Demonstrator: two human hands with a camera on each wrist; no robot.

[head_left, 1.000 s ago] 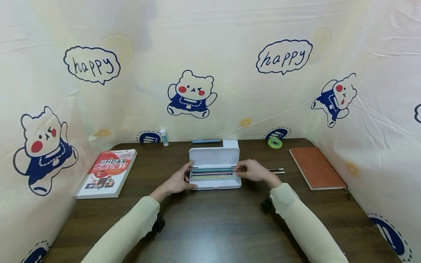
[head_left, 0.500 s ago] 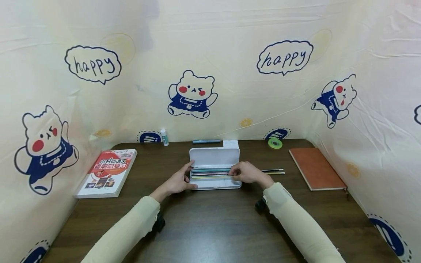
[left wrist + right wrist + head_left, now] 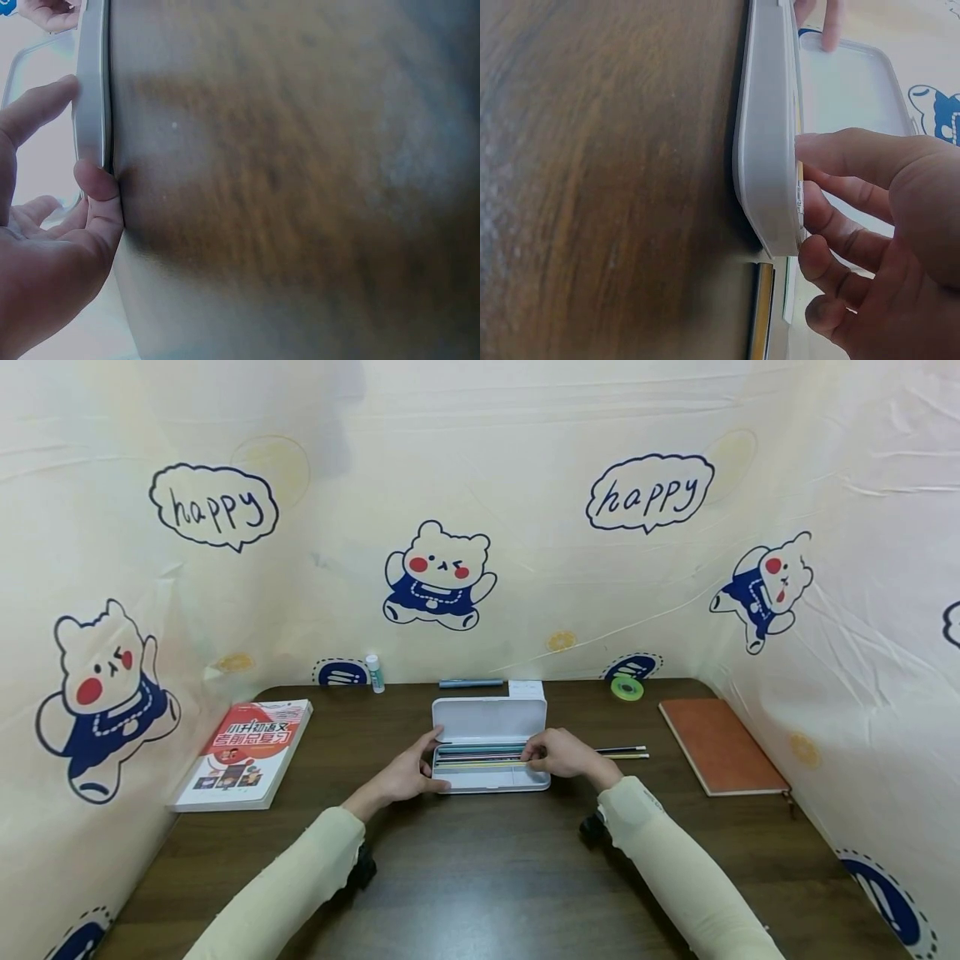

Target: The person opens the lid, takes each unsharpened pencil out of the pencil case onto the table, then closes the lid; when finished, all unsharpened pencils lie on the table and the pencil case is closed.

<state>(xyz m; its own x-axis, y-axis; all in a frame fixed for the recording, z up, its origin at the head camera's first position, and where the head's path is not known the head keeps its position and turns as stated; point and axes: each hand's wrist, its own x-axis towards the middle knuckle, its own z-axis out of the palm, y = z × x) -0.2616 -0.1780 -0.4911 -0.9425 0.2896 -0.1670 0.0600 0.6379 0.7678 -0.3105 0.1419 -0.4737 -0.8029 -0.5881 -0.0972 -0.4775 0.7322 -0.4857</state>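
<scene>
Pencil case [image 3: 480, 782], lid up, centred nr far edge of counter [image 3: 480, 868]; pencils [image 3: 480, 759] lie approx. parallel to that edge, L hand [image 3: 401, 773] gripping case's L end, R hand [image 3: 564, 752], nearer pencils, fingers curled over them (pinching? can't tell).

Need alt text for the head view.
A person's left hand grips an open white pencil case while the right hand is at the pencils inside. A book lies left, a brown notebook right, on a wooden table.

The pencil case [image 3: 490, 718] looks smooth, metal or plastic; the table [image 3: 480, 877] wood-grained with a soft sheen; the 2 sleeves [image 3: 300, 877] matt cloth; the notebook [image 3: 720, 743] cover matt.
</scene>
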